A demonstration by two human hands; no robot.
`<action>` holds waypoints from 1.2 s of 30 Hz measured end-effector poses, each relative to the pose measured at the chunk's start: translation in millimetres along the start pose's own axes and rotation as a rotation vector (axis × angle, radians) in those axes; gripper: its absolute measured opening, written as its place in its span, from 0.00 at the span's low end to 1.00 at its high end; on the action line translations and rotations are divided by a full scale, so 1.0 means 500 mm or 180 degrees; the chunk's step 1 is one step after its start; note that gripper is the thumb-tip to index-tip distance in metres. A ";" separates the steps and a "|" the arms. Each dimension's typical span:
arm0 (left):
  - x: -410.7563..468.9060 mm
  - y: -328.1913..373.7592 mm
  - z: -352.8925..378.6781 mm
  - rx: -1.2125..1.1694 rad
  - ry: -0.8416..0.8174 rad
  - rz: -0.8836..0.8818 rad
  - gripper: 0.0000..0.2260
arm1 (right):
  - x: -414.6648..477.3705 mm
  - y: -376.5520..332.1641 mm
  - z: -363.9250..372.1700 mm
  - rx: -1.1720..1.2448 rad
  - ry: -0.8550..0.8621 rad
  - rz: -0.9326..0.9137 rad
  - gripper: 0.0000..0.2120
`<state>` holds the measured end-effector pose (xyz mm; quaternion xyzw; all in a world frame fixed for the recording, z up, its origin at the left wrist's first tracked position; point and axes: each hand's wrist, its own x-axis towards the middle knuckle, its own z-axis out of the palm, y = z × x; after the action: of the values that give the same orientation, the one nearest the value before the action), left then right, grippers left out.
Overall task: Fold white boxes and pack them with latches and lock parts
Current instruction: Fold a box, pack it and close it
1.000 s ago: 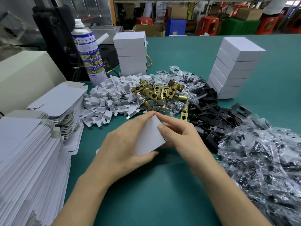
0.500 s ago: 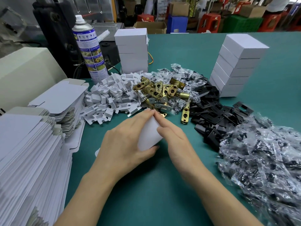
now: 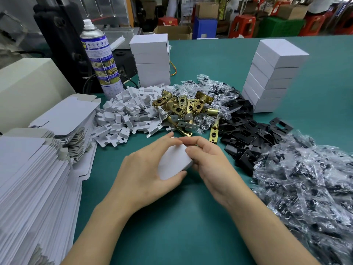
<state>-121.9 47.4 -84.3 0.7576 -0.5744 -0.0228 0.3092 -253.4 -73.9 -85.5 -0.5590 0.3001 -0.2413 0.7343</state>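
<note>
A small white box (image 3: 174, 161) sits between my hands just above the green table. My left hand (image 3: 145, 169) wraps round its left side, thumb under the near edge. My right hand (image 3: 208, 161) pinches its far right end with curled fingers. Behind them lie brass latches (image 3: 183, 108), white cardboard inserts (image 3: 126, 113), black strike plates (image 3: 246, 134) and clear bags of screws (image 3: 309, 184). Flat white box blanks (image 3: 32, 188) are stacked at the left.
Two stacks of closed white boxes stand at the back, one in the centre (image 3: 151, 62) and one on the right (image 3: 271, 73). A spray can (image 3: 100, 58) stands at back left beside a beige machine (image 3: 28, 88). Green table (image 3: 181, 226) lies bare before me.
The box has tipped from a steep upright tilt to lying flatter between my hands. My right fingers have curled over its far end, and both hands have drawn slightly closer together.
</note>
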 end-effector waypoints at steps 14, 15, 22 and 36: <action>0.000 0.000 0.002 0.0153 -0.0297 -0.0340 0.28 | 0.003 0.010 0.008 0.0052 0.0043 0.0180 0.22; 0.000 -0.001 0.001 0.0139 -0.0299 -0.0357 0.29 | 0.003 0.007 0.007 0.0170 -0.0021 0.0190 0.22; -0.001 0.004 -0.006 0.0009 -0.0312 -0.0374 0.28 | -0.010 0.012 0.017 -0.0836 -0.0063 -0.0173 0.28; 0.021 -0.018 -0.046 -0.3043 -0.0318 -0.1287 0.14 | 0.014 -0.017 -0.037 -0.0029 0.0404 0.0059 0.15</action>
<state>-101.8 49.4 -66.9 0.6255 -0.3561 -0.3780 0.5823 -261.9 -93.3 -82.3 -0.5431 0.3523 -0.2682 0.7134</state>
